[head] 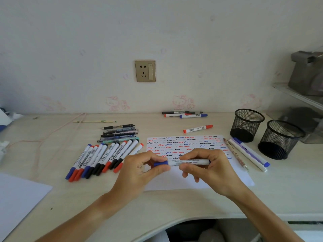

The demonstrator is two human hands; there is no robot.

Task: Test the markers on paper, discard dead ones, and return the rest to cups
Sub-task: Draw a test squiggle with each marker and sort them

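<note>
Your left hand point(139, 165) pinches the blue cap point(160, 163) of a marker point(187, 162). Your right hand point(208, 165) grips its white body, above the scribbled paper point(183, 144).

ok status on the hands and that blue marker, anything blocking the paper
Left hand pinches the blue cap, right hand grips the marker barrel. Marker held level over the test paper. Both mesh cups empty. Nothing in the way.
</note>
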